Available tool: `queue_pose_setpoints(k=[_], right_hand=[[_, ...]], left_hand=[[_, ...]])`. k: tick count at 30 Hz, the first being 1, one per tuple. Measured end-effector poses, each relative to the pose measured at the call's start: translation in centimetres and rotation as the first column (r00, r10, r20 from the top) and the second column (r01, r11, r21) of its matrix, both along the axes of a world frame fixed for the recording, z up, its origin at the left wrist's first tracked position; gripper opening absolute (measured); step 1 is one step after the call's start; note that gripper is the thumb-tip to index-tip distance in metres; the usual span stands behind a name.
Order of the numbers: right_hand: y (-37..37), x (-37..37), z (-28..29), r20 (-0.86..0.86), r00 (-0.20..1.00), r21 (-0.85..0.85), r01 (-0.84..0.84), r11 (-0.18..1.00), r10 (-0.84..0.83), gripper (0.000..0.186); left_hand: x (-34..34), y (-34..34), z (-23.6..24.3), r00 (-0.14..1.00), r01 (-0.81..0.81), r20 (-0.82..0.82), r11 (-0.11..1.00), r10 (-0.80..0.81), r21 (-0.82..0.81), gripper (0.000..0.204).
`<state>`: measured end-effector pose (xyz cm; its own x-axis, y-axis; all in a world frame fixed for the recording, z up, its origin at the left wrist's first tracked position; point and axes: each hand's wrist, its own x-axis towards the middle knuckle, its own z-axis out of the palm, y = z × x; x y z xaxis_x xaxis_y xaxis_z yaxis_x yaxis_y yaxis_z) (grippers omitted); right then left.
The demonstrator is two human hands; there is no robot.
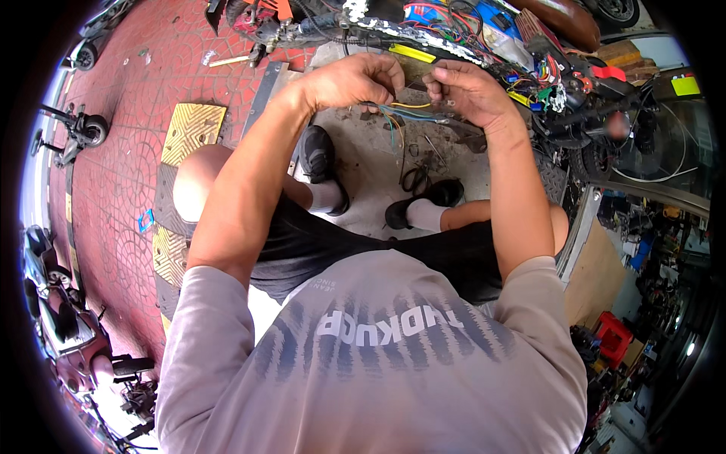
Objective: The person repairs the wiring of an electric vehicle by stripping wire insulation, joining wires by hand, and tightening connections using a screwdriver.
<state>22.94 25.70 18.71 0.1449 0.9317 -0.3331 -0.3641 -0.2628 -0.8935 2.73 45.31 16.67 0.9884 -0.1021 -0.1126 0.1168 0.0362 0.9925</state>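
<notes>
My left hand [363, 82] is closed on a bundle of thin wires [401, 119], yellow, blue and other colours, hanging below my fingers. My right hand [469, 94] is a little to the right, fingers curled near the end of the yellow wire [412, 106]; what is between its fingertips is too small to make out. Just behind my hands is a vehicle frame [378, 30] with flaking white paint, a yellow strip [412, 53] and a tangle of coloured cables [461, 23].
Black scissors [416, 179] lie on the concrete between my shoes. Yellow ridged ramps [193, 132] edge the red paving at left, with parked scooters [76, 325] beyond. At right are a glass-topped case [658, 151], a wooden board [594, 280] and a red crate [614, 337].
</notes>
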Motion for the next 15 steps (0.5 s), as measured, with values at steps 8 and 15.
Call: queue_pose_setpoints(k=[8,15], right_hand=[[-2.2,-4.9,5.1,0.922,0.386,-0.011,-0.021,1.0,0.018,0.019],[-5.2,-11.4,3.1,0.959,0.08,0.252,0.193,0.948,-0.271,0.012]], left_hand=[[0.3,0.0,-1.0,0.996,0.031,-0.087,0.975,-0.013,0.218,0.017],[0.9,-1.6,-0.2,0.993,-0.008,-0.104,0.906,0.057,0.423,0.041]])
